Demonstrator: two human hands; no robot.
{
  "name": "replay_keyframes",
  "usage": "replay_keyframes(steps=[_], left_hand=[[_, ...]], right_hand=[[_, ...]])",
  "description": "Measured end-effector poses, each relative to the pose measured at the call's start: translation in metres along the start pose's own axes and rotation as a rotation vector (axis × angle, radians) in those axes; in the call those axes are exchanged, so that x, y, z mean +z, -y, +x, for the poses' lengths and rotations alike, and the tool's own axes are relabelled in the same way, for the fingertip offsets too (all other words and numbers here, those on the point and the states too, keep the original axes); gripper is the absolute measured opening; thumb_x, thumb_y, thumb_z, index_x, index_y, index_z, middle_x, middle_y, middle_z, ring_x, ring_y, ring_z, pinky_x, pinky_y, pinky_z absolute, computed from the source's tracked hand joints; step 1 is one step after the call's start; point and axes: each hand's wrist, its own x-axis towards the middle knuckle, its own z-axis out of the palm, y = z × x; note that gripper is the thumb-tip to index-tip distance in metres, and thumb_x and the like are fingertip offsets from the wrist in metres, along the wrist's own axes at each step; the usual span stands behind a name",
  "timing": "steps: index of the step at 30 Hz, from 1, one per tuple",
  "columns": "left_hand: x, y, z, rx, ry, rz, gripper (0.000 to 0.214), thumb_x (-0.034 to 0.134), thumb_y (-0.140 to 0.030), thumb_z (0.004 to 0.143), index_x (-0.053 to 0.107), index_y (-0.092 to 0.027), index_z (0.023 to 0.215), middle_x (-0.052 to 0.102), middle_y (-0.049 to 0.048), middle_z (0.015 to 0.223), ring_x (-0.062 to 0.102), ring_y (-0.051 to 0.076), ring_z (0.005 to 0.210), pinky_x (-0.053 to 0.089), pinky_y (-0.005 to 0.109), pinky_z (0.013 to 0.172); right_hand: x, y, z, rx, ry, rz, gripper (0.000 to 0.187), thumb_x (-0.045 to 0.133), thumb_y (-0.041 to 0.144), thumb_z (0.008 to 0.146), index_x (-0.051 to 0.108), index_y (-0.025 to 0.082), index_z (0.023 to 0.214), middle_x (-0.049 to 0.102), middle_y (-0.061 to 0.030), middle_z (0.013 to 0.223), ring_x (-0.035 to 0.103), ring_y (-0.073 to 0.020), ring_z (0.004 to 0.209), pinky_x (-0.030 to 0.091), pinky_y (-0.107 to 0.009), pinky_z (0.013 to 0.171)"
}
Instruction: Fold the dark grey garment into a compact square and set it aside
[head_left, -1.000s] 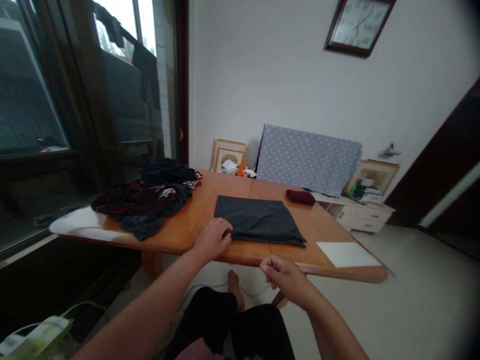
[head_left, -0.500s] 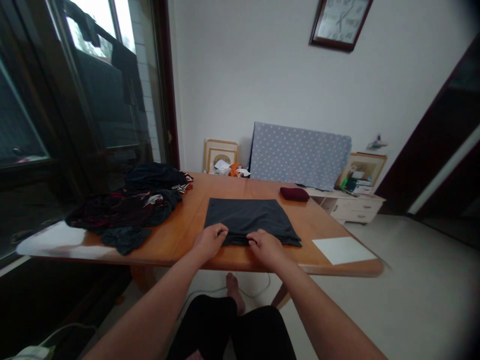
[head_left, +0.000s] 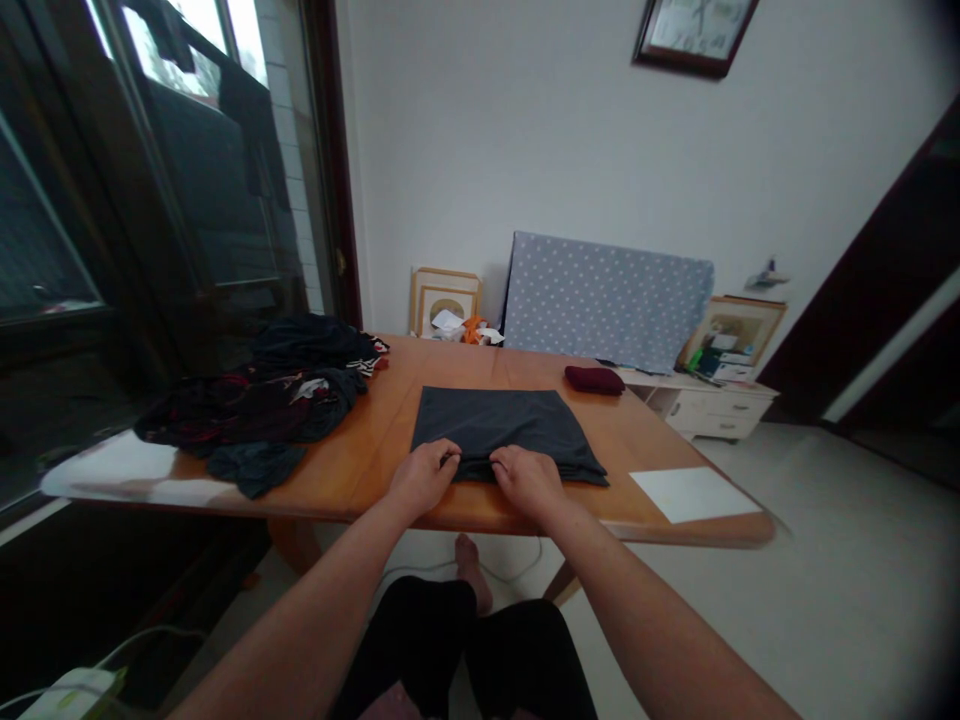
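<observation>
Flat on the wooden worktop (head_left: 360,470): folded dark grey fabric garment (head_left: 502,425). Near edge pinched by left hand (head_left: 425,474) and right hand (head_left: 527,478), side by side.

No writing is legible; the wall clock's (head_left: 695,32) numerals are blurred.

A folded garment (head_left: 506,430) lies on the table (head_left: 375,455), near its front edge. Both hands rest on the garment's near edge, the left hand (head_left: 425,475) beside the right hand (head_left: 527,480). A clothes pile (head_left: 274,395) lies to the left, a small folded cloth (head_left: 594,379) behind right, a sheet of paper (head_left: 694,493) at the right.
</observation>
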Motion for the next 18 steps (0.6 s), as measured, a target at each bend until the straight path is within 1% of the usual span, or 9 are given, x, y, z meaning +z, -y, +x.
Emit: replay_keyframes(steps=[4,7,9,11,13,16,18], left_hand=[[-0.001,-0.002,-0.001,0.059,0.024,0.026,0.02,0.053,-0.032,0.091,0.071,-0.026,0.093,0.072,0.0026,0.098,0.063,0.02,0.098,0.047,0.031,0.091],[-0.001,0.0,-0.001,0.059,0.018,0.031,0.017,0.057,-0.027,0.084,0.071,-0.026,0.095,0.071,0.0025,0.1,0.063,0.021,0.099,0.047,0.032,0.091],[0.0,0.003,0.0,0.052,0.016,0.033,0.019,0.058,-0.024,0.082,0.07,-0.026,0.097,0.071,0.0025,0.101,0.063,0.021,0.099,0.047,0.032,0.091],[0.001,0.005,0.001,0.051,0.022,0.017,0.02,0.057,-0.023,0.082,0.07,-0.025,0.097,0.07,0.0027,0.101,0.063,0.021,0.099,0.047,0.033,0.091],[0.001,0.008,0.001,0.054,0.029,-0.025,0.019,0.055,-0.025,0.084,0.071,-0.025,0.096,0.07,0.0028,0.1,0.063,0.021,0.099,0.047,0.032,0.091],[0.0,0.009,0.002,0.053,0.027,-0.1,0.019,0.054,-0.027,0.086,0.071,-0.024,0.094,0.07,0.0023,0.098,0.064,0.019,0.098,0.047,0.031,0.091],[-0.001,0.009,0.002,0.047,0.026,-0.127,0.018,0.054,-0.027,0.086,0.071,-0.024,0.089,0.07,0.0019,0.096,0.064,0.019,0.095,0.048,0.03,0.089]], right_hand=[[0.006,-0.003,-0.012,0.007,0.015,0.016,0.038,0.033,0.035,0.101,0.067,0.029,0.119,0.072,-0.0034,0.112,0.065,-0.0187,0.1,0.044,-0.029,0.085],[0.012,-0.006,-0.021,0.033,-0.011,0.053,0.036,0.036,0.034,0.1,0.067,0.03,0.118,0.071,-0.002,0.113,0.065,-0.0176,0.102,0.043,-0.028,0.087],[0.013,-0.008,-0.024,0.082,-0.05,0.068,0.034,0.037,0.034,0.1,0.066,0.03,0.117,0.071,-0.0013,0.113,0.065,-0.0169,0.1,0.043,-0.027,0.085],[0.013,-0.011,-0.023,0.147,-0.096,0.068,0.033,0.039,0.035,0.099,0.062,0.03,0.122,0.071,-0.0011,0.113,0.065,-0.0168,0.097,0.043,-0.027,0.082],[0.012,-0.013,-0.019,0.197,-0.108,0.054,0.033,0.042,0.034,0.098,0.059,0.03,0.126,0.071,-0.0013,0.112,0.065,-0.0172,0.095,0.043,-0.028,0.079],[0.01,-0.015,-0.014,0.198,-0.081,0.042,0.03,0.043,0.031,0.097,0.062,0.029,0.12,0.072,-0.0012,0.108,0.065,-0.0171,0.096,0.042,-0.028,0.079],[0.01,-0.016,-0.014,0.182,-0.101,0.049,0.029,0.042,0.03,0.098,0.065,0.03,0.116,0.071,-0.0008,0.107,0.065,-0.0166,0.096,0.042,-0.027,0.08]])
